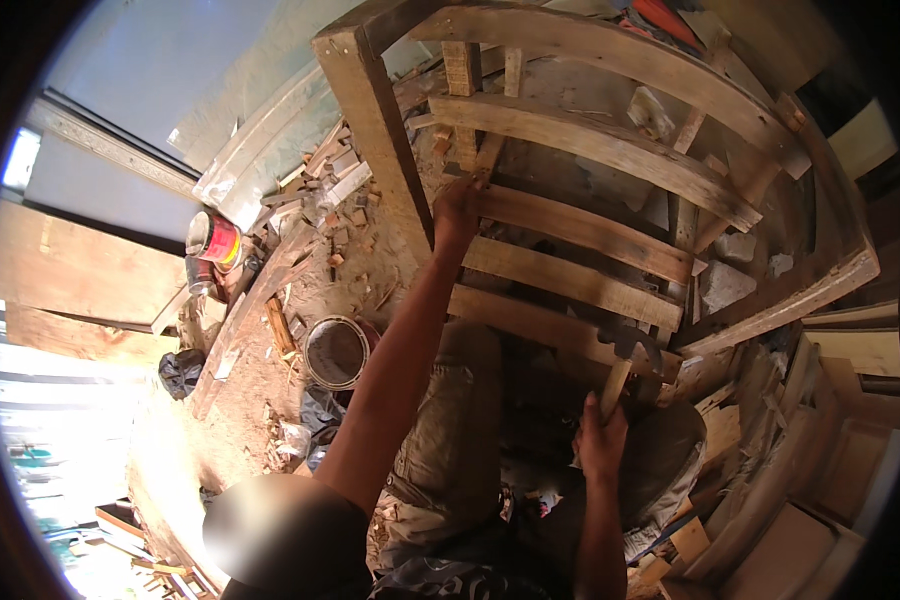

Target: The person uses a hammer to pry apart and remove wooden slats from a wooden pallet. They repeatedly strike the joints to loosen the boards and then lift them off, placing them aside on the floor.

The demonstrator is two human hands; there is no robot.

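Dusty floor [375,262] strewn with wood scraps [348,186] lies beneath the slatted wooden frame [600,138] before me; my right hand [600,440] is clamped round a hammer [618,380] near the closest slat [530,316], while my left hand [457,210] touches the frame farther off, closed or not I cannot tell

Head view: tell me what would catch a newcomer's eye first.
First comes the big wooden frame, its slats and curved rails spanning the upper middle and right, with the left hand at the left end of a slat. Next is the hammer, held upright in the right hand below the frame's lowest slats. Off to the left, a red and yellow can stands out among wood scraps.
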